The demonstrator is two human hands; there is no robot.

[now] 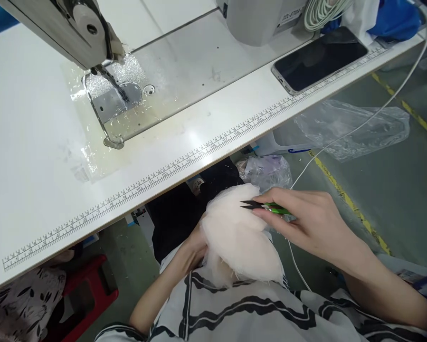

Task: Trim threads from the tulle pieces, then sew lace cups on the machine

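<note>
A pale, cream-white bundle of sheer, tulle-like fabric (pixel 240 232) is held above my lap, just below the table's front edge. My left hand (pixel 198 236) grips it from the left side, with most of its fingers hidden behind the layers. In my right hand (pixel 298 213) is a pair of small thread snips (pixel 270 207) with green handles and dark pointed blades. Their two tips are slightly apart and lie over the upper right of the fabric; whether they touch it I cannot tell.
A sewing machine (pixel 92 35) stands on the white table (pixel 31 156), which has a ruler strip (pixel 185 164) along its front edge. A phone (pixel 320 59) lies at the right. A white cable (pixel 363 128) hangs past my right hand. A red stool (pixel 92 294) is at lower left.
</note>
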